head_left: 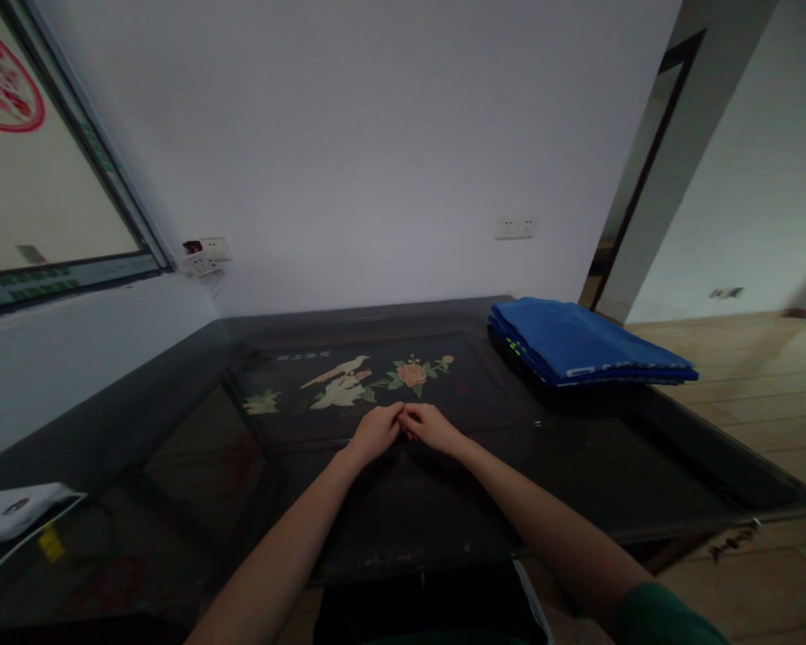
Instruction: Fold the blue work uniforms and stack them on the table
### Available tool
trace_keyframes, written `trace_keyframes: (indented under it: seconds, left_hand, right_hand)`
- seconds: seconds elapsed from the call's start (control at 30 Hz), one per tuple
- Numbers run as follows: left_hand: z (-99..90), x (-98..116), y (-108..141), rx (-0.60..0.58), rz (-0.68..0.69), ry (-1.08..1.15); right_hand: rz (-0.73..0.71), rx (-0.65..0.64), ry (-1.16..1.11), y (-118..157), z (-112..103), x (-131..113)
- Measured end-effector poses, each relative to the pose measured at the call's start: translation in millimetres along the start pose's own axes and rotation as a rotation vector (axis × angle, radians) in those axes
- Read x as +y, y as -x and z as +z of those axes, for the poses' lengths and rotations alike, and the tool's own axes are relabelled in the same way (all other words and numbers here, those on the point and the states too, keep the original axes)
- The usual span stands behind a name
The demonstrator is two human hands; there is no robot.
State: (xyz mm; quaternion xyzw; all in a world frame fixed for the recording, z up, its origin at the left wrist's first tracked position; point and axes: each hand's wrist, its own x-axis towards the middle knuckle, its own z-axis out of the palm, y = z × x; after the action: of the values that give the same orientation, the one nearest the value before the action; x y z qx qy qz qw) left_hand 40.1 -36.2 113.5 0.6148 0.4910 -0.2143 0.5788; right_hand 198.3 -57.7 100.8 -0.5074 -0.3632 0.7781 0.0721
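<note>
My left hand (378, 429) and my right hand (432, 426) meet fingertip to fingertip above the near middle of a dark, glossy table (443, 511). The fingers of both are curled and pressed together; whether anything small is between them is hidden. Just beyond them the tabletop shows a picture of pale birds (341, 387) and a pink flower (412, 374) with green leaves. At the table's back right lies a folded stack of blue cloth (578, 339), touched by neither hand.
A white device (17, 511) with a white cable rests at the table's left edge, near a yellow tag (51, 544). Behind the table is a wall with sockets (514, 228). A window frame stands at the upper left; wooden flooring shows at the right.
</note>
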Motion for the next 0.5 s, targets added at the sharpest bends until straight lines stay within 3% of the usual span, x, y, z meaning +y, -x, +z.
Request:
trace_keyframes:
  seconds: [0.1, 0.17, 0.27, 0.33, 0.43, 0.5]
  left_hand:
    - [0.4, 4, 1, -0.008, 0.014, 0.036]
    - [0.3, 7, 2, -0.013, 0.030, 0.045]
    - [-0.8, 12, 3, -0.031, 0.041, 0.037]
    - [-1.5, 13, 3, -0.039, 0.035, 0.042]
    - [-1.2, 13, 3, -0.039, 0.039, 0.055]
    - [-0.2, 12, 2, -0.036, 0.050, 0.059]
  right_hand:
    - [0.084, -0.154, -0.115, 22, -12, -12]
    - [0.145, -0.288, -0.163, 52, -31, -18]
    - [0.313, -0.300, -0.133, 116, -84, -12]
    - [0.476, -0.173, -0.107, 165, -139, 3]
    - [0.641, 0.202, -0.003, 236, -237, 38]
    - [0.798, 0.450, 0.088, 275, -291, 60]
